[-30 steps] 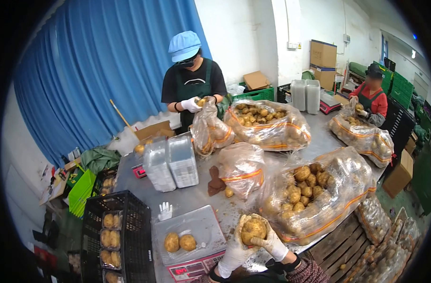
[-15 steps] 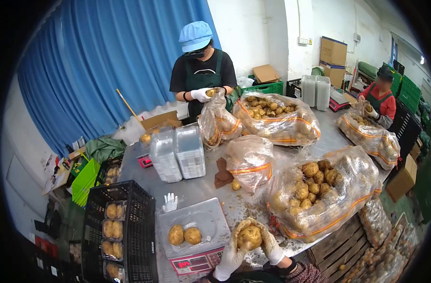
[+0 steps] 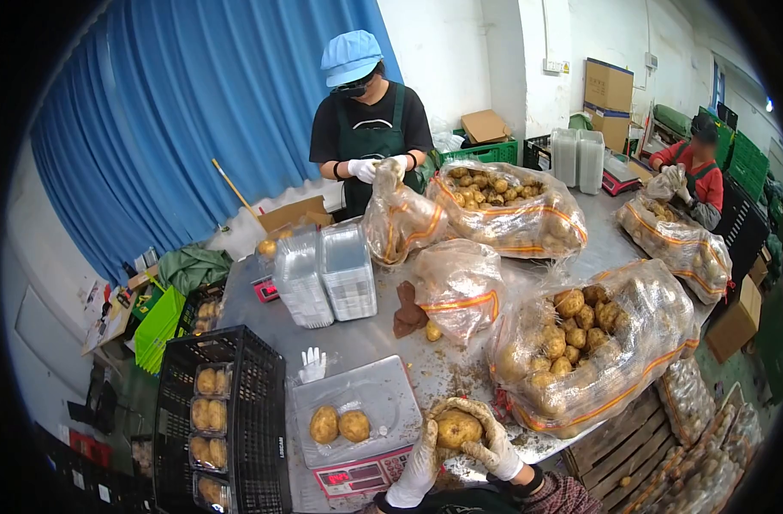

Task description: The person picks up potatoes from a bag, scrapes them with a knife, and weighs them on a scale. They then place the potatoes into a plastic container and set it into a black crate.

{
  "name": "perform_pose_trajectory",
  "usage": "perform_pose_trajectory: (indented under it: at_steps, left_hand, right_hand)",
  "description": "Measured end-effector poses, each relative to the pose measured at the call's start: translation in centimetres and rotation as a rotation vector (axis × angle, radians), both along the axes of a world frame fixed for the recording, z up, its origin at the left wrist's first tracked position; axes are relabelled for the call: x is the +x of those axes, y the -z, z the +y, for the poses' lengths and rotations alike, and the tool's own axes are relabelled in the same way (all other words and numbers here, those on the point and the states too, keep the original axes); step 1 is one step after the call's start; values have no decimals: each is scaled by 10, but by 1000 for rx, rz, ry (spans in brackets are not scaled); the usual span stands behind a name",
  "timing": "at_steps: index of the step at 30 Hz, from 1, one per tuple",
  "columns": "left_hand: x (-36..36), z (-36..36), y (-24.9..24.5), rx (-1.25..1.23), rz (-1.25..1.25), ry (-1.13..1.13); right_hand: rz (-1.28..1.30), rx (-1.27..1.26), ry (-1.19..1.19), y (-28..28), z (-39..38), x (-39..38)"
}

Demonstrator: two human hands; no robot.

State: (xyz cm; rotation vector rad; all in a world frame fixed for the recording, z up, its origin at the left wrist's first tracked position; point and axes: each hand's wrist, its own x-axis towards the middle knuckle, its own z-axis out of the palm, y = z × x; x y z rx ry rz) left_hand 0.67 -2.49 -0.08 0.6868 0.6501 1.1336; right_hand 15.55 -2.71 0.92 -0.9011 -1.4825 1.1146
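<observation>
My left hand [image 3: 420, 465] and my right hand [image 3: 497, 441], both in soiled white gloves, are wrapped round one potato [image 3: 457, 429] near the table's front edge. To the left of them a weighing scale [image 3: 364, 474] with a lit red display carries a clear plastic tray [image 3: 383, 387]. Two potatoes [image 3: 339, 425] sit side by side in that tray. Just beyond my right hand lies a big clear plastic bag [image 3: 640, 360], its mouth spread and several potatoes [image 3: 580, 325] showing.
A black crate [image 3: 267, 403] with packed potato trays stands left. Stacked clear trays [image 3: 348, 274], a white glove [image 3: 312, 365] and a brown cloth [image 3: 407, 310] are on the metal table. A co-worker [image 3: 372, 128] stands opposite; another person [image 3: 701, 176] works at far right.
The potato has been turned slightly between my hands, and my right fingers have shifted over it. The co-worker opposite has brought both gloved hands together at the bag's neck.
</observation>
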Motion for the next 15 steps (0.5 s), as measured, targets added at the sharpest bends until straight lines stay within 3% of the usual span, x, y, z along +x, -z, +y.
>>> perform_pose_trajectory:
  at_steps: [3, 9, 11, 14, 15]
  left_hand:
    - [-6, -3, -4, -42, 27, 145]
    - [-8, -7, -4, -21, 102, 53]
    - [-7, -10, -1, 89, 245, -30]
    - [-11, -9, 8, 87, 180, -60]
    - [-9, -9, 6, 87, 180, -59]
  right_hand:
    - [-32, 39, 31, 3, 2, 1]
    - [66, -44, 28, 3, 3, -10]
    - [136, -63, 34, 2, 2, -16]
    - [182, -79, 82, -10, 1, -20]
    - [196, -273, 96, -13, 2, -19]
